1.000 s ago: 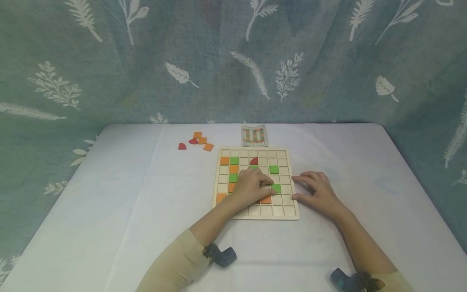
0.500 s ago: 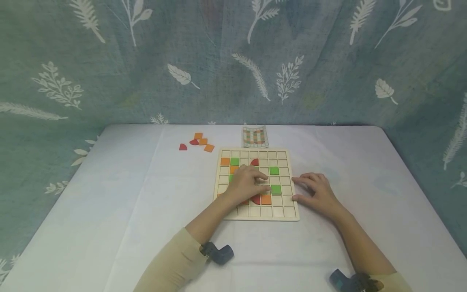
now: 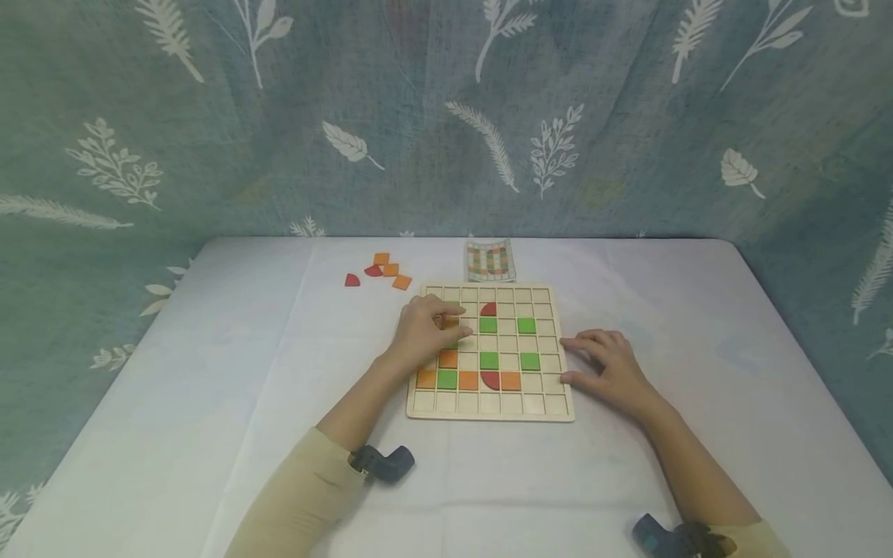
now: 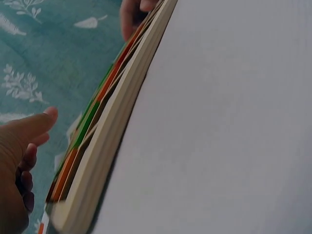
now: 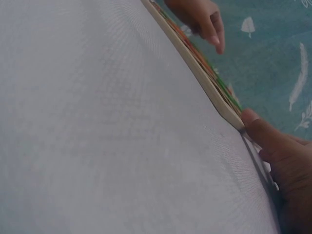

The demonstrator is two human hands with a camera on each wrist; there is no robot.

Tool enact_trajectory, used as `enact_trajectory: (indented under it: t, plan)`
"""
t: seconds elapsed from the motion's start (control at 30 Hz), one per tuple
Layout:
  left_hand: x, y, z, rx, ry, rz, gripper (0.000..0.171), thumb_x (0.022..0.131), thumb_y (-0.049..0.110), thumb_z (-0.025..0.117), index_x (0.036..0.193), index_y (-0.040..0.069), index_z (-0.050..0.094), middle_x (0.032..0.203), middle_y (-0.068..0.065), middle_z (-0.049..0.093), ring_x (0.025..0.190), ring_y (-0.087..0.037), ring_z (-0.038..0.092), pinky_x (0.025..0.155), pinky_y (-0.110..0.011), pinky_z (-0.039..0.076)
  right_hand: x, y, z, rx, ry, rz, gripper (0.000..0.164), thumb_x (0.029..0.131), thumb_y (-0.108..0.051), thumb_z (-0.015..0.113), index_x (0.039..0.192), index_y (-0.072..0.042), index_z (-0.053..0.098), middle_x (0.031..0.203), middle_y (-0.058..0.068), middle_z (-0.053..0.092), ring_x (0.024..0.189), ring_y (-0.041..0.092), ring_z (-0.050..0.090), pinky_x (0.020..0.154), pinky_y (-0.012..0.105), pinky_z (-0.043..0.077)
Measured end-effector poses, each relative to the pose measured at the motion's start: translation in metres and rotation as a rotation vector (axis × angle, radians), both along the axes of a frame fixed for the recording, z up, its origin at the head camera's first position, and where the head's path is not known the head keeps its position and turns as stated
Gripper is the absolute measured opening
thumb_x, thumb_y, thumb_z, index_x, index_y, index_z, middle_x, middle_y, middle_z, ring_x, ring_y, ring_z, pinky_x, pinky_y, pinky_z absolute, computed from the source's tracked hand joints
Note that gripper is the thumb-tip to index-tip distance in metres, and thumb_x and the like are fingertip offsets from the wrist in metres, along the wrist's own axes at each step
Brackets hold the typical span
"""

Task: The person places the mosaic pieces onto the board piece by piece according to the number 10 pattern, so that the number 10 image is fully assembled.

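A pale wooden grid board (image 3: 512, 404) lies on the table, holding orange, green and red tiles. My left hand (image 3: 421, 332) is over its left columns, thumb and index finger apart with nothing between them, and covers some tiles there. Further right on the board are a green square (image 3: 488, 325) and a red quarter-round piece (image 3: 489, 309). At the right edge, my right hand (image 3: 605, 370) touches the frame with thumb and fingertips, fingers loosely bent. The left wrist view has the left hand (image 4: 17, 161) beside the board's edge; the right wrist view shows the right thumb (image 5: 263, 130) against the corner.
Behind the board lies a small pattern card (image 3: 491, 260) with a coloured grid. Loose orange squares (image 3: 401, 283) and red quarter-round pieces (image 3: 352, 280) lie at the back left on the white tablecloth (image 3: 279, 341). A leaf-patterned curtain (image 3: 418, 155) hangs behind the table.
My left hand has moved left, from the board's middle to its left columns, uncovering green, orange and red tiles. The right hand stays at the right edge.
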State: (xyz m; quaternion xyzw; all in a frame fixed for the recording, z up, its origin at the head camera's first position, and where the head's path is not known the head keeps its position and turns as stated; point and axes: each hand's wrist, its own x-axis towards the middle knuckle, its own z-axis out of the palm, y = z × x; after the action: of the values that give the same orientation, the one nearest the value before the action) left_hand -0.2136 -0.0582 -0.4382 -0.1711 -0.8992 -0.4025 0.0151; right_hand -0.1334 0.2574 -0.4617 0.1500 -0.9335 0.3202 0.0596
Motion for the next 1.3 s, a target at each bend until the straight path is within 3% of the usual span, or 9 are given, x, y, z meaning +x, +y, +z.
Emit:
enact_trajectory:
  t: [0.2,0.43,0.67,0.97,1.3]
  plan:
    - [-0.009,-0.021,0.005,0.023,-0.054,0.073,0.041,0.075,0.036,0.079,0.11,0.016,0.071,0.096,0.002,0.062,0.098,-0.019,0.045,0.089,-0.041,0.033,0.0,-0.001,0.001,0.001,-0.001,-0.004,0.056,0.071,-0.032,0.081,0.121,-0.013,0.064,0.117,0.011,0.055,0.112,0.029,0.04,0.094,0.048,0.03]
    - [-0.025,-0.046,0.006,-0.014,-0.055,0.149,0.046,0.078,0.036,0.076,0.119,0.018,0.066,0.112,-0.004,0.059,0.105,-0.024,0.044,0.086,-0.043,0.038,0.0,-0.001,0.001,0.006,-0.001,-0.001,0.056,0.072,-0.032,0.081,0.121,-0.012,0.064,0.117,0.011,0.055,0.112,0.029,0.041,0.094,0.049,0.029]
    - [-0.045,-0.067,0.006,0.076,-0.061,0.197,0.045,0.08,0.032,0.074,0.121,0.015,0.065,0.119,-0.008,0.06,0.111,-0.028,0.047,0.093,-0.046,0.04,0.0,-0.002,0.002,0.017,-0.001,-0.014,0.058,0.071,-0.032,0.081,0.122,-0.012,0.063,0.117,0.012,0.056,0.111,0.029,0.042,0.094,0.049,0.03]
    - [-0.072,-0.075,-0.01,-0.129,-0.068,0.279,0.045,0.084,0.03,0.069,0.125,0.013,0.063,0.12,-0.014,0.05,0.115,-0.033,0.036,0.094,-0.047,0.03,0.0,-0.001,0.0,0.014,-0.007,-0.023,0.06,0.071,-0.034,0.081,0.124,-0.011,0.062,0.118,0.012,0.056,0.112,0.029,0.042,0.095,0.049,0.03]
    - [-0.075,-0.078,-0.012,-0.231,0.001,0.198,0.036,0.087,0.03,0.066,0.118,0.01,0.067,0.107,-0.015,0.056,0.105,-0.033,0.042,0.097,-0.05,0.026,0.0,-0.001,-0.001,0.006,-0.008,-0.019,0.06,0.072,-0.034,0.081,0.124,-0.011,0.062,0.117,0.011,0.056,0.111,0.028,0.041,0.094,0.049,0.03]
